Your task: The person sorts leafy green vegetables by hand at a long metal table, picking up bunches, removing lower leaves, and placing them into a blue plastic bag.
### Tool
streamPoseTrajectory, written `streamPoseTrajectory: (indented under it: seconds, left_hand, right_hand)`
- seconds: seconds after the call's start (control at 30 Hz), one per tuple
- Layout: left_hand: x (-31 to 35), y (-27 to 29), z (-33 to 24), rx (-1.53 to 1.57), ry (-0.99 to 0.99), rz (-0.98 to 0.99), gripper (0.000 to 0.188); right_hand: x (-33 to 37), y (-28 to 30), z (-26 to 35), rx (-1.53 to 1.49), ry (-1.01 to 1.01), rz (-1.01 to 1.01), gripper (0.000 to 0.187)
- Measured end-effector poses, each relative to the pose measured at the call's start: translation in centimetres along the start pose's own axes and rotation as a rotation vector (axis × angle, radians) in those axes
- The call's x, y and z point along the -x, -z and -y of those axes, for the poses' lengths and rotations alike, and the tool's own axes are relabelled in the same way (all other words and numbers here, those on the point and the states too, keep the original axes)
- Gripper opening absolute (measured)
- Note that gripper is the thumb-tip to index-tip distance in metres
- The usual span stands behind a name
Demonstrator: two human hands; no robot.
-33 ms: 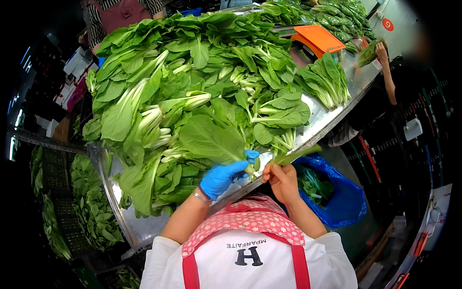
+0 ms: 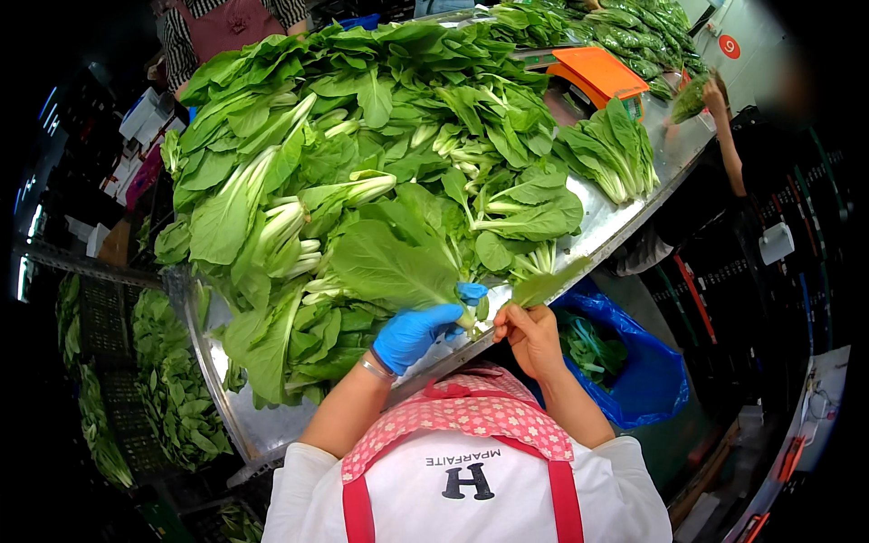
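Note:
My left hand [image 2: 416, 338], in a blue glove, is closed round the stem end of a leafy green [image 2: 394, 262], whose broad leaf spreads up and to the left over the pile. Close to its right, my bare right hand [image 2: 530, 338] pinches a single loose leaf [image 2: 549, 282] between thumb and fingers. That leaf points up and to the right, over the table's edge. Just beyond both hands lies a big heap of leafy greens [image 2: 362, 118] with pale stems, covering most of the metal table [image 2: 593, 217].
Right of my right hand, below the table edge, a blue plastic bag [image 2: 647, 385] holds leaf scraps. An orange-topped scale [image 2: 599, 74] stands at the far right beside bagged greens [image 2: 625, 41]. Another person's hand [image 2: 715, 95] holds a bundle there. Crates of greens [image 2: 176, 389] stand at left.
The loose leaf in my right hand has swung slightly, showing more of its face. The green in my left hand has tilted a little. The other person's hand at far right has shifted slightly.

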State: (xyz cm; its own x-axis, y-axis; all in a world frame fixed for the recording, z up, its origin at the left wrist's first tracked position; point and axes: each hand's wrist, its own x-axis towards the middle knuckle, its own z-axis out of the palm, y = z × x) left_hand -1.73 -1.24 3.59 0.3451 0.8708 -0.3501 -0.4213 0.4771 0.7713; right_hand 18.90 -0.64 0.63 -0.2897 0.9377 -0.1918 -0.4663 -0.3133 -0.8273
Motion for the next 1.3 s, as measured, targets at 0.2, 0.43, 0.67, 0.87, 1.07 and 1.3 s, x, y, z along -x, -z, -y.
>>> streamPoseTrajectory:
  seconds: [0.2,0.43,0.67,0.87,1.07,1.3]
  left_hand:
    - [-0.8,1.4,1.7,-0.390,-0.089,0.240,0.045]
    - [-0.4,-0.1,3.1,-0.132,-0.119,0.095,0.031]
    - [-1.4,-1.2,4.9,-0.616,-0.393,0.222,0.030]
    - [-1.7,-0.1,5.4,-0.043,-0.176,-0.021,0.032]
    - [-2.1,-0.4,4.7,0.027,-0.232,-0.051,0.031]
    - [-1.2,0.0,4.1,0.075,-0.309,-0.181,0.026]
  right_hand:
    - [-0.2,-0.4,0.8,0.361,-0.272,0.181,0.027]
    - [0.4,-0.7,0.5,0.305,-0.070,0.036,0.021]
    - [2.5,0.0,-2.9,-0.253,0.100,-0.463,0.017]
    - [2.1,12.4,-3.0,-0.760,0.216,-0.780,0.025]
    - [1.0,12.4,-0.4,-0.565,-0.054,-0.652,0.047]
    - [-10.7,7.0,6.2,1.799,0.648,-0.104,0.072]
